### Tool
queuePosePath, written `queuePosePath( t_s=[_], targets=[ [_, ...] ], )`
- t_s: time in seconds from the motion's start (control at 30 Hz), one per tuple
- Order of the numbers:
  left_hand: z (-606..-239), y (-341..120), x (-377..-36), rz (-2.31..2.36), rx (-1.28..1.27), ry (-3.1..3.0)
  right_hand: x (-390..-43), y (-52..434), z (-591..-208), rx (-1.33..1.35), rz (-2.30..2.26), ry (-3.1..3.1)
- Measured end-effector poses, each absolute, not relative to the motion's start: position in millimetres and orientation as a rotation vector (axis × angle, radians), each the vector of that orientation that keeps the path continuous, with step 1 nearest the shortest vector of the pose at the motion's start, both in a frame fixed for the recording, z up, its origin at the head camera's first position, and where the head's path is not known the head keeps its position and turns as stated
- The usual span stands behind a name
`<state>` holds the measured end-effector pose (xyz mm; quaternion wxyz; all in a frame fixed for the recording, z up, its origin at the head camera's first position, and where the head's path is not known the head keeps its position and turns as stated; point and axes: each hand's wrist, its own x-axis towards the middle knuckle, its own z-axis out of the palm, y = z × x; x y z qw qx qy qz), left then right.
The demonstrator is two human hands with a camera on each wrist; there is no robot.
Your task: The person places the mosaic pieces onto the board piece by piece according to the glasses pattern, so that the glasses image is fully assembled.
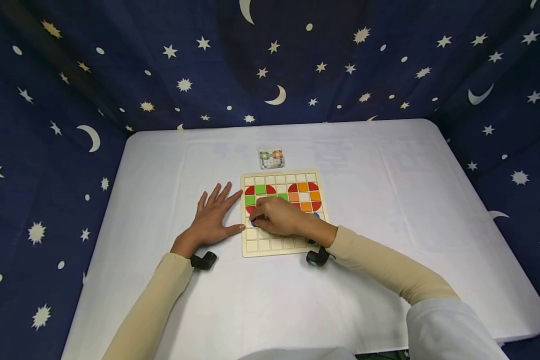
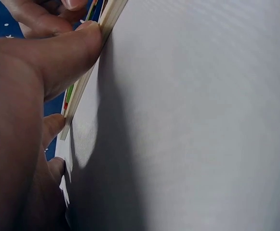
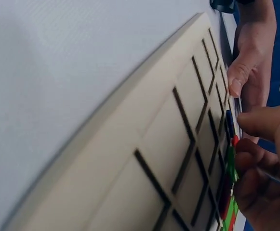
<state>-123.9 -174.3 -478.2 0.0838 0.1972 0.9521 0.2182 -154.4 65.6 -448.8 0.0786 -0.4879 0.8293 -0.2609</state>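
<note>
A light wooden grid board (image 1: pixel 270 245) lies on the table, with red, green and orange pieces set in its cells. My left hand (image 1: pixel 212 220) lies spread at the board's left edge, its thumb and index finger touching the rim. My right hand (image 1: pixel 279 215) reaches over the board with curled fingers and pinches a small blue piece (image 1: pixel 254 223) at the left column. In the right wrist view the blue piece (image 3: pixel 230 122) sits low at the board, by the thumb tip. The right hand hides several cells in the middle.
A small pattern card (image 1: pixel 272 158) lies just beyond the board. Near the board's right side, another blue piece (image 1: pixel 316 215) shows partly behind the right wrist. A white cloth covers the table (image 1: pixel 387 190), and a dark starry curtain (image 1: pixel 297 60) stands behind it.
</note>
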Motion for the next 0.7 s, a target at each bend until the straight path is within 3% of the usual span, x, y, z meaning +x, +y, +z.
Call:
queuePosePath(
  t_s=[0.5,0.7],
  targets=[
    [-482,-174,-124,0.645,0.602,2.841,-153,71,-449,-1.418,-0.816,2.428],
    [-481,-173,-124,0.64,0.582,2.851,-145,102,-438,-1.346,-0.932,2.438]
  ],
)
